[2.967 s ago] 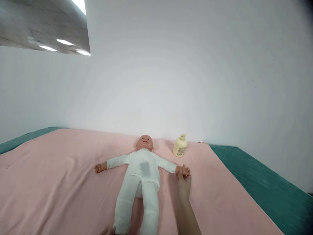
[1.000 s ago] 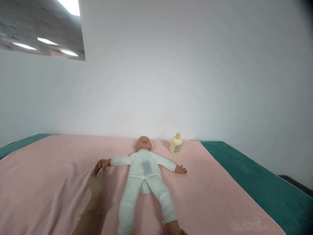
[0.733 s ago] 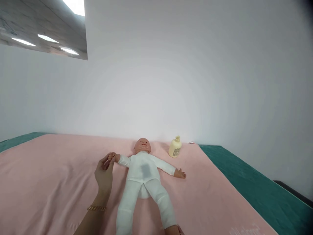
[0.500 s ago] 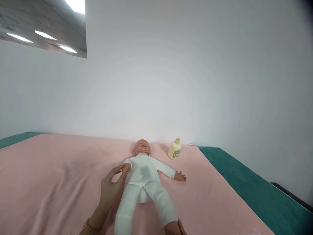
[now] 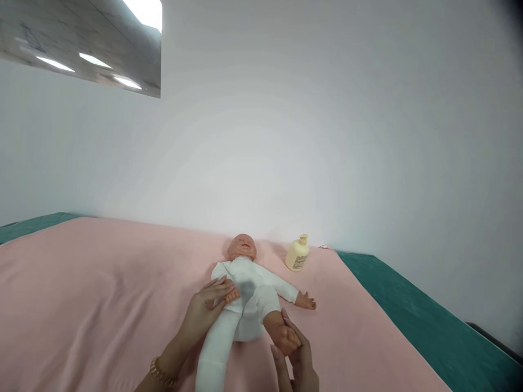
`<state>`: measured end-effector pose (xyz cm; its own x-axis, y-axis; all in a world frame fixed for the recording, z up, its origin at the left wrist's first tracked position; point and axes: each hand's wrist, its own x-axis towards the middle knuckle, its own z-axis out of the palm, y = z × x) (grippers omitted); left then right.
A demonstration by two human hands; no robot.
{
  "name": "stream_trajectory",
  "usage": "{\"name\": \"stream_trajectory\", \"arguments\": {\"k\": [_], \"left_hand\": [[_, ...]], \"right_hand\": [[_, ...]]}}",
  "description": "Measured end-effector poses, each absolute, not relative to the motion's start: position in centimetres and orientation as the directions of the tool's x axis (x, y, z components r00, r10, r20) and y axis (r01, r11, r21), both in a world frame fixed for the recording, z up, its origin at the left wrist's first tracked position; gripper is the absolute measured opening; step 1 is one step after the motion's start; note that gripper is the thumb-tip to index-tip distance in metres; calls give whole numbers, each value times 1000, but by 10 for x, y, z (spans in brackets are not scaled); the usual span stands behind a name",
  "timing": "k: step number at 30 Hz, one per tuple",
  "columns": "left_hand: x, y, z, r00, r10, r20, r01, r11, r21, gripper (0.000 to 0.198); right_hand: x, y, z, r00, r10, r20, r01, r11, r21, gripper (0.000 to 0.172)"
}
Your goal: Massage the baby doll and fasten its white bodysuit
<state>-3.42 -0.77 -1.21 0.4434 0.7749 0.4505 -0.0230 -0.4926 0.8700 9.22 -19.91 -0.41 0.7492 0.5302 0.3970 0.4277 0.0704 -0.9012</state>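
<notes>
A baby doll [image 5: 245, 275] in white clothes lies on its back, head toward the wall. My left hand [image 5: 204, 310], with a beaded bracelet [image 5: 160, 375] on its wrist, is closed on the doll's hand [image 5: 232, 294] and holds it over the torso. Between the thumb and fingers of my right hand [image 5: 300, 356] is the doll's foot [image 5: 285, 336], raised with the leg bent. The other leg [image 5: 216, 348] lies stretched toward me; its foot is out of view. The doll's other arm [image 5: 281, 286] is spread out to the side.
A pale yellow pump bottle [image 5: 297, 255] stands right of the doll's head. A pink blanket [image 5: 102, 283], wrinkled at the left, covers a green surface [image 5: 408, 305] that shows at both sides. Behind is a white wall [image 5: 265, 136].
My right hand has come into view, lifting the doll's foot and bending that leg up toward the belly. My left hand has brought the doll's hand inward across the torso.
</notes>
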Motion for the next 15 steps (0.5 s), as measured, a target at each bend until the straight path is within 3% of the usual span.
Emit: {"name": "stream_trajectory", "arguments": {"k": [9,15], "left_hand": [[-32,4,-18,602,626,497,30,-639,768,29],[-33,-5,-14,527,714,461,-2,-542,841,26]], "right_hand": [[109,-182,-16,690,593,415,419,140,-897,54],[91,-187,-14,747,522,411,405,133,-905,56]]}}
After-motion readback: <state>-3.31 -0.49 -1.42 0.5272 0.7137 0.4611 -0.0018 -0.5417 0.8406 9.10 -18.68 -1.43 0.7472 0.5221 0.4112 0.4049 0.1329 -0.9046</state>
